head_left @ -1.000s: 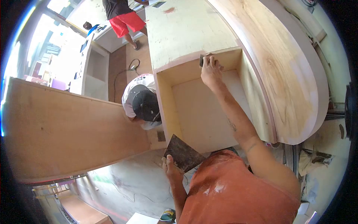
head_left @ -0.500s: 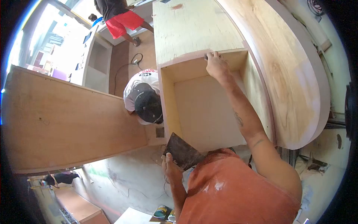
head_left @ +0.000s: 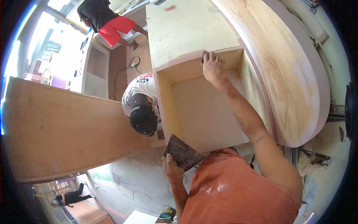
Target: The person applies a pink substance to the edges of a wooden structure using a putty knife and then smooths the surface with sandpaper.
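My left hand (head_left: 172,168) grips a dark flat plate (head_left: 182,152) by its lower left side, close to my orange shirt. My right arm reaches across an open wooden box (head_left: 209,112). At the box's upper edge, my right hand (head_left: 214,69) holds a small dark tool (head_left: 204,57), whose shape is mostly hidden by the fingers. The tool lies against the edge strip, beside the pale plywood panel (head_left: 190,30).
A co-worker in a black cap (head_left: 143,119) bends down just left of the box. Another person in red shorts (head_left: 116,29) stands at the upper left. A brown panel (head_left: 74,130) spans the left, and a curved wooden panel (head_left: 283,74) the right. A can (head_left: 166,213) stands below.
My right hand has shifted slightly left and down along the box edge with the tool. The capped co-worker's head has moved lower. A distant person at the lower left shows more fully.
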The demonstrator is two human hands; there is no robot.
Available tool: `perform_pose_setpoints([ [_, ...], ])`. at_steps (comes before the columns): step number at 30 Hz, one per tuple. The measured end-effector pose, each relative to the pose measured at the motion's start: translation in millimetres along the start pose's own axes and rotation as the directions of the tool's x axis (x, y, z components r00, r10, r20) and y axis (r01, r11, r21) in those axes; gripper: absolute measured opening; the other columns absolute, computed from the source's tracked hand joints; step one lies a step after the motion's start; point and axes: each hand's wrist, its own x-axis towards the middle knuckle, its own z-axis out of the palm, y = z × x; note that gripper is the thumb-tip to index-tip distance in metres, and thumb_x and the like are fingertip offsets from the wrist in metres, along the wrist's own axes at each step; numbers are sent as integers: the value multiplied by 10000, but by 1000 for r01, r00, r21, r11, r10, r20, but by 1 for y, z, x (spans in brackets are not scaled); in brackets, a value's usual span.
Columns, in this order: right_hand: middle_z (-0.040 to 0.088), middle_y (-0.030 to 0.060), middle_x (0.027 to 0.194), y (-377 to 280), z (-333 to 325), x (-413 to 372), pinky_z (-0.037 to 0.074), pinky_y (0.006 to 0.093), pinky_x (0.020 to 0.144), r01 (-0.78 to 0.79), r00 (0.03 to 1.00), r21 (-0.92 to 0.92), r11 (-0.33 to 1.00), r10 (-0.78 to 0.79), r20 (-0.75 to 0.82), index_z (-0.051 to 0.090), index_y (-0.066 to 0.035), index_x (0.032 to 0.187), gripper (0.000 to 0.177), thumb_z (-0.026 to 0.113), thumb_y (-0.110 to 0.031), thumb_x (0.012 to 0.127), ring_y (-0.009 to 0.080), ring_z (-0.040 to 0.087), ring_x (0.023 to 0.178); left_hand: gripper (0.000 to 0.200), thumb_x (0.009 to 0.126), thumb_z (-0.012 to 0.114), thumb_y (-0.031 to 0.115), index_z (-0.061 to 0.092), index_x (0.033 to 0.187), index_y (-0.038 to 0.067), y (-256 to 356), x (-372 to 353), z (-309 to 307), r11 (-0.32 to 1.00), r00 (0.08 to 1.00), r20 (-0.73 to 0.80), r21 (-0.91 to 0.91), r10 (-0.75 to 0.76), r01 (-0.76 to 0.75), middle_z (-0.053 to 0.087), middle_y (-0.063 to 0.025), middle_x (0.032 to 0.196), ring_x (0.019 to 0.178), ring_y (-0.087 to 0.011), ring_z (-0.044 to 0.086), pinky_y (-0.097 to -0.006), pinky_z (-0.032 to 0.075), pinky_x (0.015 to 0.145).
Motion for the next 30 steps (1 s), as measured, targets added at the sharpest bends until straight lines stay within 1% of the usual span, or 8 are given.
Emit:
perform_pose_setpoints([
  [4, 438, 211, 1271, 22, -44, -1, 423, 555, 941, -128, 988, 227, 965, 106, 110, 464, -52, 1266, 369, 464, -194, 926, 392, 466, 1164, 448, 927, 522, 381, 516, 1144, -11, -5, 8, -2, 999, 999, -18, -8, 39, -39, 560, -123, 1050, 963, -251, 564, -397, 517, 756],
  [11, 467, 208, 1267, 29, -24, 47, 432, 523, 954, -158, 977, 40, 987, 150, 149, 483, -7, 1248, 361, 435, -172, 931, 375, 474, 1172, 374, 959, 504, 294, 523, 1162, -19, -15, 13, -11, 987, 999, -40, -159, -24, 17, 588, -116, 1056, 934, -220, 588, -352, 490, 825],
  [17, 521, 222, 1217, -29, -6, 38, 448, 485, 952, 27, 994, 91, 996, -37, 108, 503, 25, 1221, 366, 440, -161, 912, 357, 517, 1138, 412, 938, 529, 334, 516, 1160, -13, -11, 8, -6, 991, 995, -89, -127, -55, 44, 570, -121, 1081, 959, -235, 585, -368, 493, 841],
  [20, 580, 176, 1172, -15, -9, 49, 458, 410, 946, 81, 967, 308, 948, -150, 206, 581, -36, 1153, 317, 454, -131, 878, 319, 548, 1125, 445, 924, 549, 350, 499, 1178, -12, -16, 18, -6, 975, 997, -51, -215, -65, 52, 561, -129, 1110, 986, -248, 584, -388, 492, 861],
  [22, 627, 135, 1121, 10, -48, 43, 452, 385, 936, 166, 956, 582, 796, -274, 103, 607, -68, 1145, 341, 449, -49, 844, 289, 573, 1081, 461, 918, 557, 356, 490, 1190, -10, -15, 18, -1, 952, 994, -52, -295, -99, 80, 558, -135, 1126, 1005, -256, 583, -399, 491, 874],
  [25, 633, 91, 1130, 56, -66, 65, 441, 397, 944, 345, 849, 655, 672, -521, 87, 639, -98, 1108, 369, 477, 25, 800, 291, 566, 1082, 460, 917, 561, 343, 482, 1208, -4, -1, 14, 15, 924, 996, -27, -376, -84, 67, 562, -143, 1135, 1026, -268, 583, -404, 491, 883],
  [27, 639, 75, 1124, 72, -69, 78, 435, 392, 953, 449, 784, 559, 697, -608, 129, 654, -99, 1086, 377, 502, 49, 774, 281, 570, 1076, 787, 885, 575, 447, 216, 1418, -8, -5, 15, 13, 946, 994, 24, -304, -111, 113, 420, -183, 1328, 1189, -324, 471, -471, 425, 971],
  [30, 649, 45, 1119, 78, -66, 85, 426, 379, 968, 684, 644, 380, 623, -760, 88, 674, -103, 1063, 398, 544, 74, 731, 266, 576, 1066, 848, 891, 568, 439, 135, 1446, -33, -4, 14, 12, 945, 986, 132, -298, -99, 135, 337, -204, 1412, 1260, -328, 413, -464, 399, 1009],
])
